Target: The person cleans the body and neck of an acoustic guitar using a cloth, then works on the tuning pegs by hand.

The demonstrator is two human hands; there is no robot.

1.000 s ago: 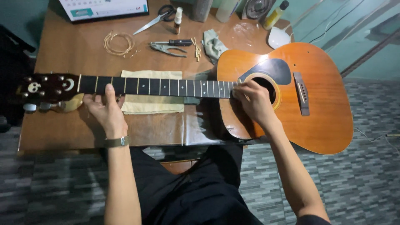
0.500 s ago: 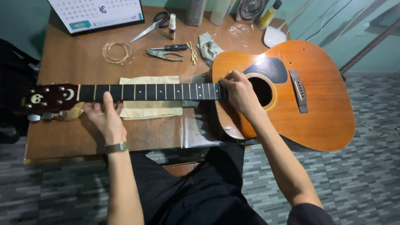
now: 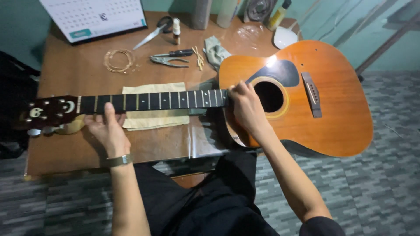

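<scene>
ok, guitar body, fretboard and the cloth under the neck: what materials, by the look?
Guitar body: likely wood under glossy orange lacquer; lamp glare on the top.
Fretboard: dark, matte, probably wood, with pale metal-looking frets.
Cloth: soft cream fabric, edges creased.
Left hand rests at the neck, right hand by the soundhole.

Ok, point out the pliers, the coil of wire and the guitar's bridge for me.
pliers (image 3: 168, 59), head view, on the jaws and pivot beside the dark handles.
coil of wire (image 3: 119, 60), head view, on the coil's ring of strands.
guitar's bridge (image 3: 311, 94), head view, on the middle of the dark strip.
</scene>
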